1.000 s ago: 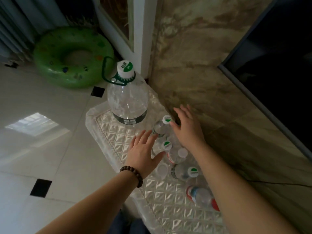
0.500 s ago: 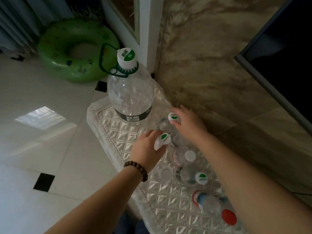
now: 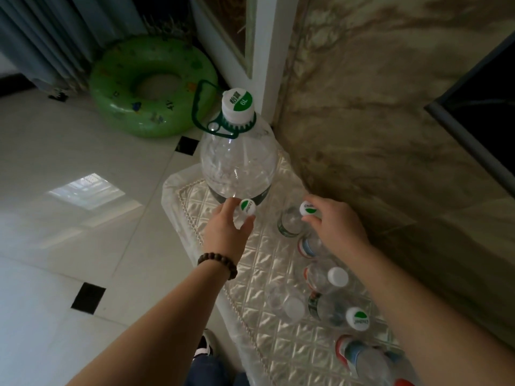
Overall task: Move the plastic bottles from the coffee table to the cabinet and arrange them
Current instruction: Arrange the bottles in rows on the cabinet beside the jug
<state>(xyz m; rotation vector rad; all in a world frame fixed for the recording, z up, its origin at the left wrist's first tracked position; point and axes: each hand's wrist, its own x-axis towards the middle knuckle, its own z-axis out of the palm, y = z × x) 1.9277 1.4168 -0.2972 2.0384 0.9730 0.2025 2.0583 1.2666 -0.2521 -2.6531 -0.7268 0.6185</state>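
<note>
- Head view: the left hand (image 3: pixel 225 235) has its fingers curled round a small clear bottle with a white-and-green cap (image 3: pixel 247 206), held by the neck just in front of the large 6L water jug (image 3: pixel 238 160). Gripping high keeps the thin body from buckling, I judge.
- The right hand (image 3: pixel 338 225) pinches a second green-capped bottle (image 3: pixel 295 220) at its cap, near the marble wall (image 3: pixel 376 129); whether its base touches the cabinet's quilted worktop (image 3: pixel 262 277) I cannot tell.
- Other small bottles cluster along the wall side: a white-capped bottle (image 3: pixel 326 277), another green-capped one (image 3: pixel 338 313), and a red-capped bottle (image 3: pixel 365 360) lying down. Likely they get spaced into a row.
- A green swim ring (image 3: pixel 152 84) lies on the tiled floor (image 3: pixel 64 254) beyond.
</note>
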